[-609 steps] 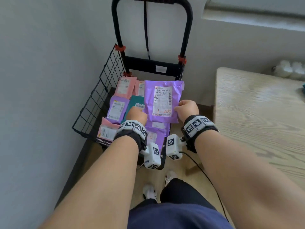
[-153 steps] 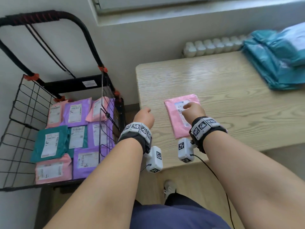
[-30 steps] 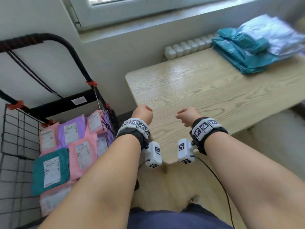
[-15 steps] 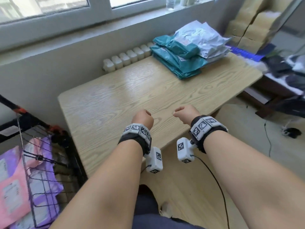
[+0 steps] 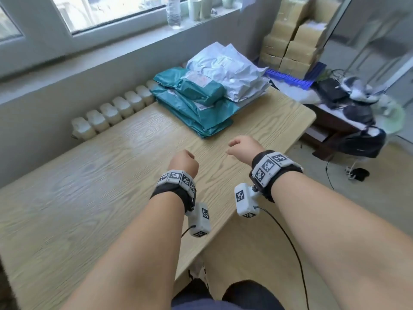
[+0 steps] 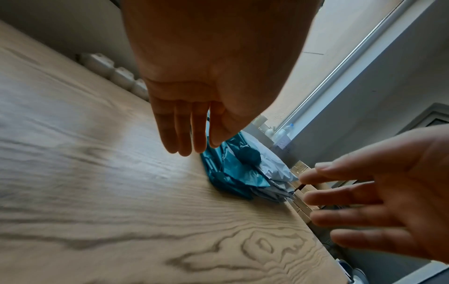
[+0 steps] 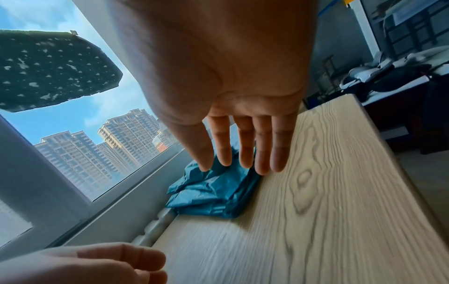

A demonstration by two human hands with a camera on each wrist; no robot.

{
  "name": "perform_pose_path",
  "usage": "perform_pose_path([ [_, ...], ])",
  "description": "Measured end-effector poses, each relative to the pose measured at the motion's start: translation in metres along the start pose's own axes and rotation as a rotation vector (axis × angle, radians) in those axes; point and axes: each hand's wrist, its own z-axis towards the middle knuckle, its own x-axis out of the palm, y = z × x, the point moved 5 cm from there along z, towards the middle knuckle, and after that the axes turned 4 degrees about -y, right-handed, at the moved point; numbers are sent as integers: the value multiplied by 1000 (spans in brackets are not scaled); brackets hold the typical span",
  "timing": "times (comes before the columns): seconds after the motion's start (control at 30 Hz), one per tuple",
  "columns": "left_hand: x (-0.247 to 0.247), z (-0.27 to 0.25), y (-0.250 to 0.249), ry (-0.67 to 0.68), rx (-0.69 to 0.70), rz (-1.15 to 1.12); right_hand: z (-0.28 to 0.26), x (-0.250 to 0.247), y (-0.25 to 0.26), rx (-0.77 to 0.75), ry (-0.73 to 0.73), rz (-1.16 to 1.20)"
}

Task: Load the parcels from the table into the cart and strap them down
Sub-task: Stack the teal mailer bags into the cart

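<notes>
A pile of teal parcels (image 5: 196, 108) with pale grey parcels (image 5: 228, 70) stacked on top lies at the far right end of the wooden table (image 5: 89, 186). My left hand (image 5: 184, 163) and right hand (image 5: 242, 148) hover over the table short of the pile, both empty. In the left wrist view the left hand's fingers (image 6: 184, 130) hang straight, with the teal parcels (image 6: 230, 173) beyond them. The right wrist view shows the right hand's fingers (image 7: 243, 146) straight above the teal parcels (image 7: 213, 192). The cart is out of view.
A white radiator (image 5: 116, 110) runs behind the table under the window sill, where a bottle (image 5: 173, 12) stands. Cardboard boxes (image 5: 292, 36) are stacked in the far right corner. A low cluttered side table (image 5: 339, 97) stands just right of the table.
The view has swung right, so the cart has left the frame and the parcel pile is nearer the middle. Both empty hands have moved along the table towards the pile.
</notes>
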Motion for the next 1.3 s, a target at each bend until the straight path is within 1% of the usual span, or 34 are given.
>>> perform_pose_path([
  [0.07, -4, 21, -18, -18, 17, 6, 25, -13, 2, 8, -30, 20],
  [0.17, -9, 45, -36, -30, 18, 29, 58, -19, 9, 18, -22, 23],
  [0.27, -14, 71, -47, -54, 2, 33, 94, -22, 23, -24, -26, 6],
  [0.43, -20, 116, -68, -125, -61, 40, 164, -18, 51, -132, 31, -43],
  [0.53, -21, 141, -81, -180, -122, 8, 211, -20, 67, -204, 58, -39],
  [0.67, -10, 181, -96, -212, -219, -41, 275, -29, 86, -283, 59, -66],
  [0.8, 19, 212, -98, -241, -339, -207, 326, -29, 104, -358, 60, -89],
  [0.9, 38, 224, -94, -261, -411, -289, 350, -18, 114, -385, 106, -146],
  [1.0, 51, 232, -87, -270, -475, -315, 364, 0, 116, -405, 181, -194],
  [1.13, 72, 236, -75, -287, -552, -421, 375, 16, 102, -388, 284, -262],
  [1.3, 80, 230, -68, -339, -684, -407, 375, 27, 84, -389, 321, -233],
])
